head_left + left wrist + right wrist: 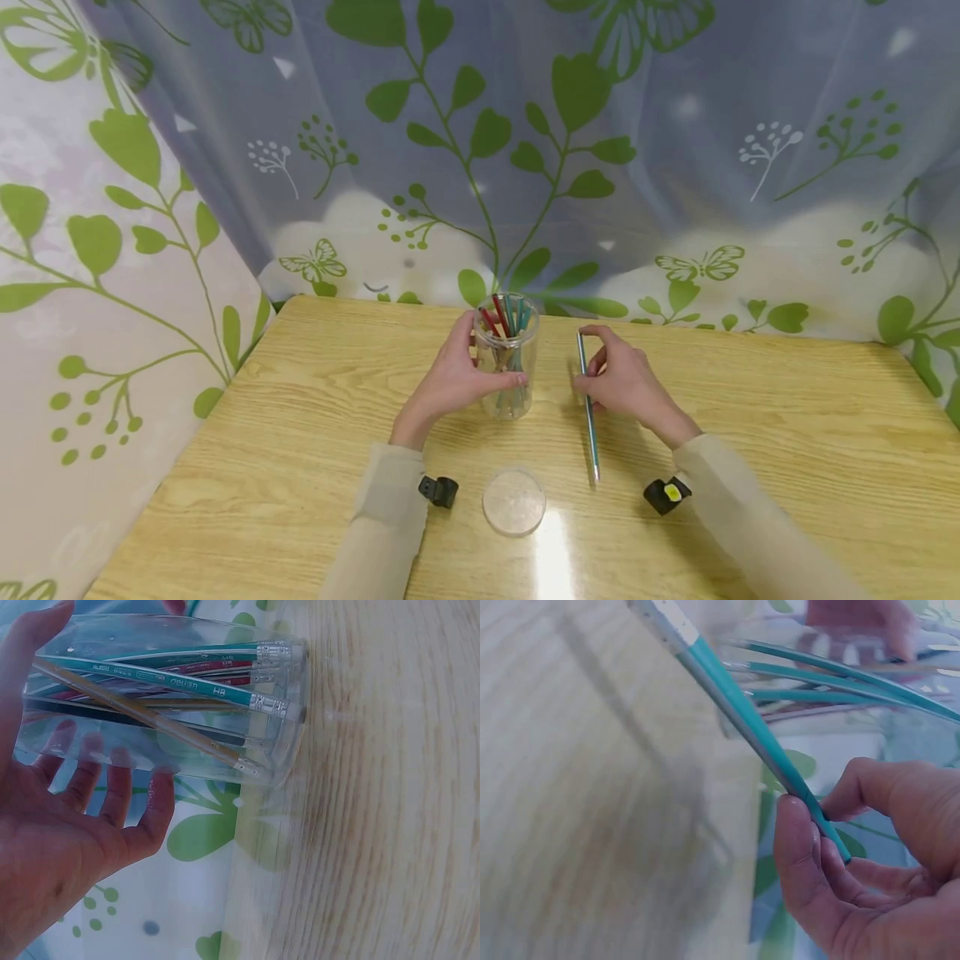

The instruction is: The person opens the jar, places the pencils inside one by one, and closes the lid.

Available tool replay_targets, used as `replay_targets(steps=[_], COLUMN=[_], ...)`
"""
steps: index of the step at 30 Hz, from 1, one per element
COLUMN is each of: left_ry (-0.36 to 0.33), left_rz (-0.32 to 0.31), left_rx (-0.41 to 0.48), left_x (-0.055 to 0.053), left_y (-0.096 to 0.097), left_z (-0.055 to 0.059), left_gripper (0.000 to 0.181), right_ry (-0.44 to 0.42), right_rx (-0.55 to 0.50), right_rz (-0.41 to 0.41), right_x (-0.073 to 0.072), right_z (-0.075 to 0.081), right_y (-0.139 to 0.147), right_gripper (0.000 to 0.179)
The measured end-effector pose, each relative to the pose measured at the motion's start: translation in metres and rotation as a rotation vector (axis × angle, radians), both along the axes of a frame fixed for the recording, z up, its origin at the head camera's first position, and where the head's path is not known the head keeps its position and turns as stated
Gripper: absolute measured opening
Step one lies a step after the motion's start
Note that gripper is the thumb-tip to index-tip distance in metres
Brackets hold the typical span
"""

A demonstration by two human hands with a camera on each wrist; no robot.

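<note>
My left hand point(456, 375) grips a clear round jar point(510, 407) near the back of the table, thumb across the front and fingers round the far side. Several pencils stand in it, and in the left wrist view teal pencils point(176, 680), a wooden-toned pencil point(146, 714) and dark red ones show, eraser ends at the jar's bottom. To the jar's right, my right hand point(626, 379) pinches a teal pencil point(742, 711) between thumb and fingers near its far end. That pencil slants over the table, its metal eraser end towards me.
A clear round lid point(514, 502) lies on the wooden table point(300, 417) in front of the jar, between my forearms. Behind the table's back edge hangs a curtain point(337, 167) with leaf and butterfly prints. A similar cloth point(97, 292) hangs at the left.
</note>
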State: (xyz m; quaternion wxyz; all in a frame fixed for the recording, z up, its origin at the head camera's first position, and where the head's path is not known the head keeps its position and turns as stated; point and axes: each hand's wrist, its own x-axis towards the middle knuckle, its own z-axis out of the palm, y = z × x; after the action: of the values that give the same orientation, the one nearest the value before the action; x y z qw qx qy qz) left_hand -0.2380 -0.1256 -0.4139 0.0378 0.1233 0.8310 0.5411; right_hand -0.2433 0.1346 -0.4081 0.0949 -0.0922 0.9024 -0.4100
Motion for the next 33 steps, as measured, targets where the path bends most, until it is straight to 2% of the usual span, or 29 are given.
replay_targets(steps=[6, 11, 19, 26, 33], left_ry=[-0.002, -0.002, -0.006, -0.013, -0.013], left_rz=[-0.003, -0.006, 0.0, -0.002, -0.009], left_rx=[-0.005, -0.007, -0.007, -0.003, 0.004], left_x=[-0.001, -0.001, -0.001, -0.002, -0.002], left_y=[-0.001, -0.001, 0.0, 0.0, 0.0], left_z=[-0.001, -0.001, 0.0, -0.001, -0.001], left_gripper=[0.089, 0.087, 0.087, 0.087, 0.086], right_ry=[0.051, 0.132, 0.297, 0.422, 0.553], right_rx=[-0.108, -0.243, -0.523, -0.824, -0.997], right_rz=[-0.058, -0.122, -0.211, -0.244, -0.259], right_x=[0.003, 0.006, 0.011, 0.013, 0.016], right_z=[0.018, 0.035, 0.066, 0.084, 0.103], right_y=[0.012, 0.02, 0.025, 0.022, 0.014], right_gripper=[0.075, 0.074, 0.066, 0.061, 0.06])
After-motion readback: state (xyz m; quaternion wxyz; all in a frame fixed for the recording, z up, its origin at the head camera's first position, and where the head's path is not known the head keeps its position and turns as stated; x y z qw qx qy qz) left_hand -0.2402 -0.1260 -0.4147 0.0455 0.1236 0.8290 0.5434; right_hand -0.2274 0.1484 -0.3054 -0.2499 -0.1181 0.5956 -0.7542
